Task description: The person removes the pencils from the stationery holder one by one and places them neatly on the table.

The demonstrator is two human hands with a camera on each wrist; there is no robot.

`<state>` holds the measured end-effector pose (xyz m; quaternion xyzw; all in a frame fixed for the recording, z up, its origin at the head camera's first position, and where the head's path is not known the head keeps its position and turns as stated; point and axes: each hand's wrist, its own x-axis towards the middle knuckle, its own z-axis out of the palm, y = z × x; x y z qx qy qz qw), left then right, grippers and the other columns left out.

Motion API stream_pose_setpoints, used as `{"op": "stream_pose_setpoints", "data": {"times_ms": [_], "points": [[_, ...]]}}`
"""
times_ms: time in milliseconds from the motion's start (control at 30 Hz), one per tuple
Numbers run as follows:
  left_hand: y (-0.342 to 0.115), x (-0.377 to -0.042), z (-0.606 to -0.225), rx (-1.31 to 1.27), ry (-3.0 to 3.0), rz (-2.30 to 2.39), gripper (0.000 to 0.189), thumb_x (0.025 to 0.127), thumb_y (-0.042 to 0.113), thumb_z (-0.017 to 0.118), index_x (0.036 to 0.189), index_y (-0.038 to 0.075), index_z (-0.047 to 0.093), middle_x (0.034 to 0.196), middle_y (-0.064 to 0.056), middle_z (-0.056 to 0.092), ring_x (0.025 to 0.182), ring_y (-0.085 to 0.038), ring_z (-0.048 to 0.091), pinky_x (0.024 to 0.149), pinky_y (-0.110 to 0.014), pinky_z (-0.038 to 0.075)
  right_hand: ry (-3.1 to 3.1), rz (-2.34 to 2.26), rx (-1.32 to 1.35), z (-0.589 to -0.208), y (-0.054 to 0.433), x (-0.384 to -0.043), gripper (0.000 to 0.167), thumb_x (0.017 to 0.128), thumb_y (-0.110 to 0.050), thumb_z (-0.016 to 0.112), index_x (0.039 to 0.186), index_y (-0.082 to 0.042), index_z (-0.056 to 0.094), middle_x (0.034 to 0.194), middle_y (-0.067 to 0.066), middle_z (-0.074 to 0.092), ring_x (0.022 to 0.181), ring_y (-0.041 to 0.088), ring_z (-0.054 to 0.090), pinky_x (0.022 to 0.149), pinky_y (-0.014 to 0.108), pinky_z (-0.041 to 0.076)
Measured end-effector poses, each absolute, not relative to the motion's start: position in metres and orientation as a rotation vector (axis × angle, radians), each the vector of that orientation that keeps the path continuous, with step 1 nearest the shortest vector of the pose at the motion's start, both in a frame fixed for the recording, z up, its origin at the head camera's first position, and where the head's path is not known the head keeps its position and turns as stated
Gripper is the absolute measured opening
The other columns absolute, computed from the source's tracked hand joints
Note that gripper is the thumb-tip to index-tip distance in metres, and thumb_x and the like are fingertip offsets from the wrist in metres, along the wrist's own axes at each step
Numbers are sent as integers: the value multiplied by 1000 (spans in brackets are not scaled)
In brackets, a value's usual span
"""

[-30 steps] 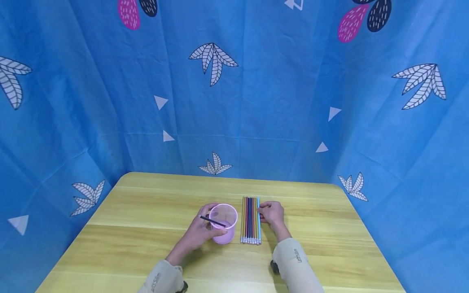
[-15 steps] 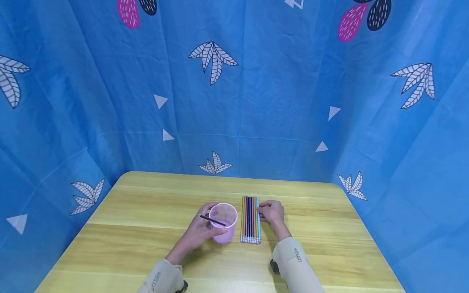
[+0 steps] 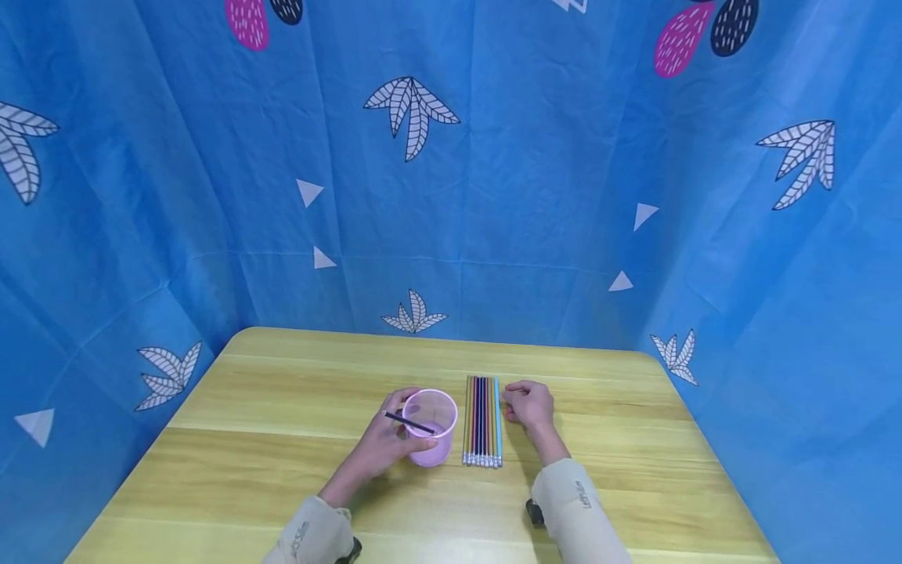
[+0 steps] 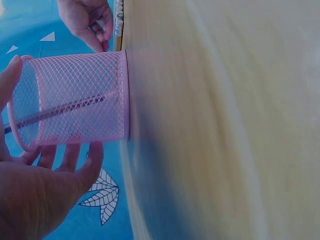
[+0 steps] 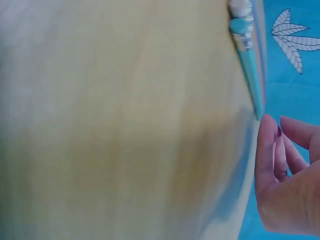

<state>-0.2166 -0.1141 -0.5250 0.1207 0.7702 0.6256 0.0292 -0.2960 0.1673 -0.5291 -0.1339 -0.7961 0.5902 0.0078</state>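
My left hand (image 3: 377, 448) grips a pink mesh pencil cup (image 3: 438, 453), thumb at the near side and fingers round the far side. A dark pencil (image 3: 409, 424) leans inside it, its end sticking out over the rim. Right of the cup, a row of colored pencils (image 3: 482, 423) lies side by side with the eraser ends toward me. The light blue pencil (image 5: 251, 75) forms the row's right edge. Just beside it is my right hand (image 3: 532, 406), fingers loosely bent with nothing between them. In the left wrist view the mesh cup (image 4: 85, 75) stands on the table.
The wood-grain table (image 3: 282, 407) is light yellow, with rounded far corners. A blue curtain (image 3: 535, 196) with leaf and triangle prints hangs behind it and at both sides.
My right hand has moved slightly to the right, off the light blue pencil at the edge of the row. The left hand, cup and pencils have stayed put.
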Motion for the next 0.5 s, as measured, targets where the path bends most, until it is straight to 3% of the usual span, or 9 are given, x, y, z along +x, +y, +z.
{"op": "stream_pose_setpoints", "data": {"times_ms": [233,500], "points": [[-114,-218,-525,388,2341,1935,92,77,22,92,154,16,42,150,-14,51,135,-39,53,112,-61,46,-2417,1911,-304,-512,163,-294,25,94,-1,72,117,8,72,101,26,71,70,26,72,71,40,67],[-117,-217,-526,375,2333,1903,93,77,25,91,155,22,41,154,-12,48,140,-41,48,116,-67,39,-2398,2010,-171,-493,143,-286,26,94,-2,72,119,7,72,98,13,67,79,24,72,75,34,67]]}}
